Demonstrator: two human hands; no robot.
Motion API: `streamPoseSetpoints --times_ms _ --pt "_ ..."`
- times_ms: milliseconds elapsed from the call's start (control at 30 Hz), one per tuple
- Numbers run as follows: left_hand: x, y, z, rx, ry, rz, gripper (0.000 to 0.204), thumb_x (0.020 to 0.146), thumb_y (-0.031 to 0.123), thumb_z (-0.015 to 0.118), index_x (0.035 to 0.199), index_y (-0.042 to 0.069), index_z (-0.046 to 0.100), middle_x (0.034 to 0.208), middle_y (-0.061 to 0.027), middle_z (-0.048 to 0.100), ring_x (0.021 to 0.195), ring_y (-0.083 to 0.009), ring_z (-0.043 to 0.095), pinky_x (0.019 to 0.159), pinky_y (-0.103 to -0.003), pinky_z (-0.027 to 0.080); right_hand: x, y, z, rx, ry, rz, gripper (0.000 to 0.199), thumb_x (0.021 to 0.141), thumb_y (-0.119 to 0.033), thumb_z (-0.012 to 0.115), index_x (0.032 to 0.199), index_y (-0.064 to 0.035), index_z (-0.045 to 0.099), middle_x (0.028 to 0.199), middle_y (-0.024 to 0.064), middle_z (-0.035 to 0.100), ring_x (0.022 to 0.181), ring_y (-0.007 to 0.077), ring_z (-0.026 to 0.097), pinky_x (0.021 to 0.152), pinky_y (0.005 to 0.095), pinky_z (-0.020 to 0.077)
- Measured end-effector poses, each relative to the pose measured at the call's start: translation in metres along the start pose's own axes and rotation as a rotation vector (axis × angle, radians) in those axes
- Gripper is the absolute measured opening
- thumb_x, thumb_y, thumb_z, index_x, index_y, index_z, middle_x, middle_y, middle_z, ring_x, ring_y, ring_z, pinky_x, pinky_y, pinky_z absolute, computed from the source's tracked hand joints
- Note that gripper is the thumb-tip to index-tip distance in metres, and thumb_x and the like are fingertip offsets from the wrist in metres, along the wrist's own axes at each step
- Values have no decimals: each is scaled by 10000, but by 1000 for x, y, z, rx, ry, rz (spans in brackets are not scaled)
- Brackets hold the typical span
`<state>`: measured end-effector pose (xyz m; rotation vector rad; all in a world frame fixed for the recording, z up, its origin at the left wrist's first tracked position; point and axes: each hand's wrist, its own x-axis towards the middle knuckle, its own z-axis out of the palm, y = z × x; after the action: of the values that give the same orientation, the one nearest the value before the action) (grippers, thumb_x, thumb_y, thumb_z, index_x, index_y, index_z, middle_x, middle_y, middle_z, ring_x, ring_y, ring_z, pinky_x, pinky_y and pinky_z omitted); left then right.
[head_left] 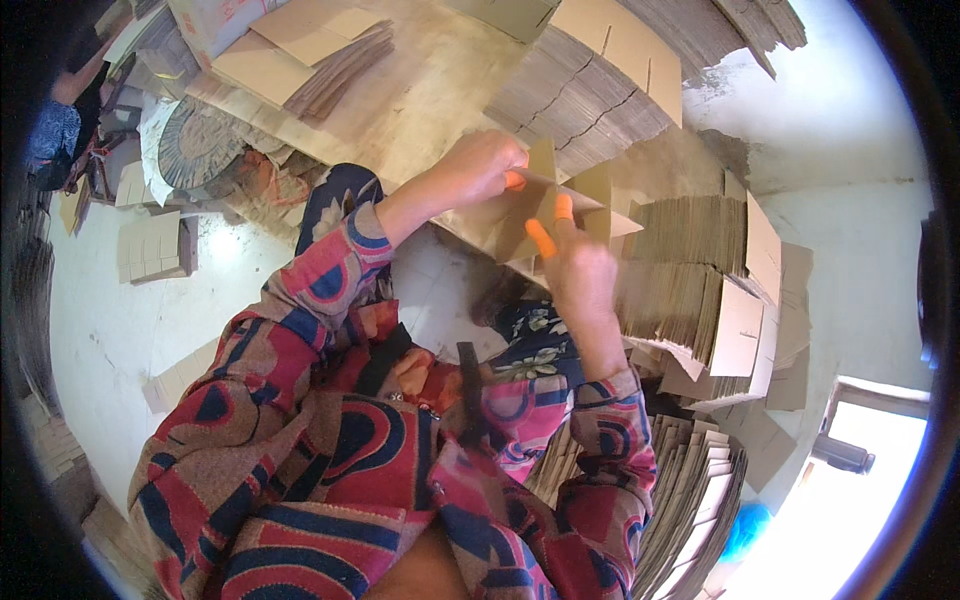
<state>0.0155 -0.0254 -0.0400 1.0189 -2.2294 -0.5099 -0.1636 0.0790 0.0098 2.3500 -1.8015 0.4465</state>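
Between my hands, over the table's edge, is a cardboard divider (585,200) of thin tan panels slotted crosswise, standing on edge. My left hand (485,165) is closed on its far left side, with an orange finger cover showing at a fingertip. On the near right side, my right hand (580,265) grips the panels; two of its fingers wear orange covers and sit against the cardboard. The hands hide part of the crossing panels, and the right hand is slightly blurred.
A tall stack of slotted cardboard strips (590,90) stands beyond the divider. More strip stacks (690,250) are close on the right. Flat cardboard sheets (300,55) lie on the table (420,65). Several strips (690,480) stand low right; a round basket (205,140) is at left.
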Motion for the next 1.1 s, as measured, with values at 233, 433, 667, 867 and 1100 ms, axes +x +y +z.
streamPoseSetpoints --times_ms 233,433,667,867,1100 --pt "0 28 -6 149 121 204 623 732 213 715 1289 74 474 1203 -147 561 1166 -357 497 918 -436 442 21 90 -11 -284 199 104 577 852 -390 640 1224 23 484 951 206 625 928 366 594 654 445 517" --pt "12 17 5 285 98 423 610 781 193 617 1338 63 406 1294 -117 516 1294 -355 393 1025 -503 357 18 52 -23 489 -363 14 505 816 -380 679 1102 24 576 877 242 646 840 408 629 698 442 490" --pt "22 24 -6 150 -336 525 174 840 248 492 934 104 516 880 -75 604 911 -289 579 759 -446 442 4 52 -11 181 -417 -68 245 870 -213 615 995 -15 542 713 251 607 710 434 605 601 510 461" --pt "-5 25 -24 71 -129 657 145 804 190 513 722 70 503 628 -83 521 692 -253 548 569 -349 421 15 24 -25 132 -189 -323 145 830 -182 655 851 -63 575 569 123 586 510 334 584 495 454 448" --pt "-59 47 -155 809 73 424 189 737 174 551 797 -6 558 728 -93 562 723 -228 559 586 -314 437 54 -39 -35 -84 401 -432 374 868 -160 645 1179 21 546 1095 198 615 1013 325 600 843 436 486"
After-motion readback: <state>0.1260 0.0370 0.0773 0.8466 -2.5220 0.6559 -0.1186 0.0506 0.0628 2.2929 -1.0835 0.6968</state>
